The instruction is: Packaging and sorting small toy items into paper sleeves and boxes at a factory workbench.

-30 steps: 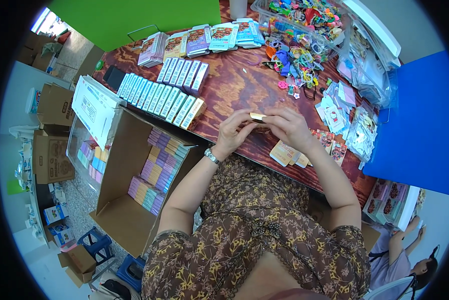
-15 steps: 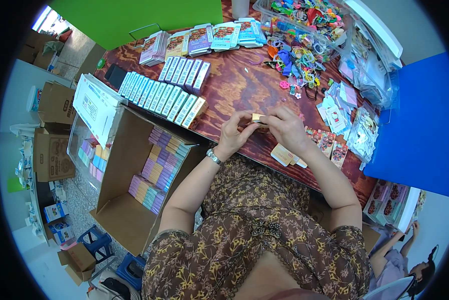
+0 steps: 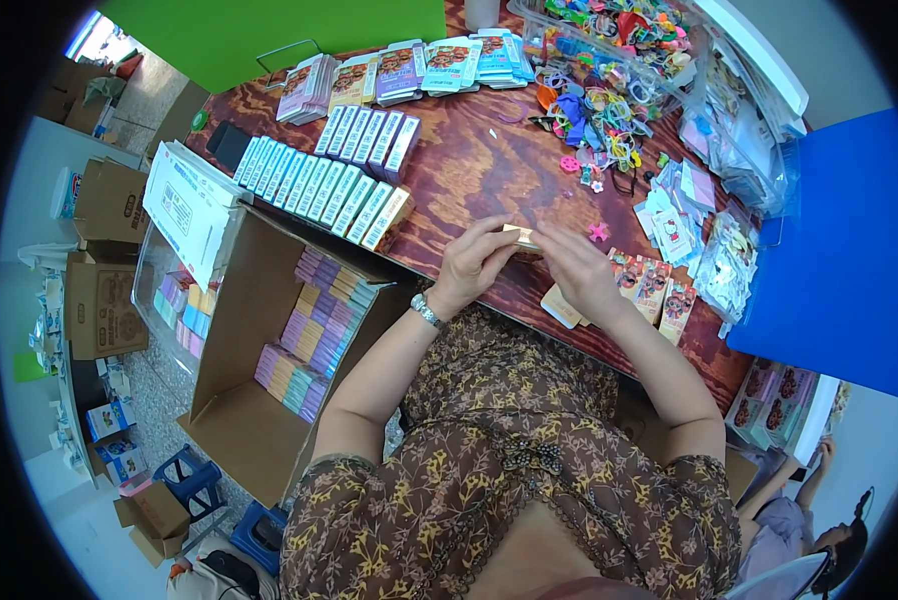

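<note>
both hands meet over the near edge of the dark wooden desk [image 3: 469,180], and between them sits a small tan box [image 3: 521,237], lying roughly flat just above the wood. the left hand [image 3: 472,262] has its grip closed around the box's left end, fingers curled over the top and thumb underneath as far as can be seen; the right hand [image 3: 577,270] pinches the right end, its fingers drawn together on the box. a silver wristwatch [image 3: 427,311] shows on the left wrist. just beyond the right hand, a few printed cards with cartoon faces [image 3: 654,285] lie on the desk, and a flat tan piece [image 3: 561,306] peeks out under the right wrist. to the left of the hands, a long row of slim boxes [image 3: 324,185] stands side by side, with a second, shorter row behind it near a line of stacked packets [image 3: 409,70] at the far edge. a heap of colourful hair ties and clips [image 3: 599,110] spreads across the far right part of the desk, beside clear bags of small items [image 3: 739,130]. below the desk's left edge, an open cardboard carton [image 3: 239,420] holds neat stacks of pastel packs [image 3: 314,330] along its right side.
</note>
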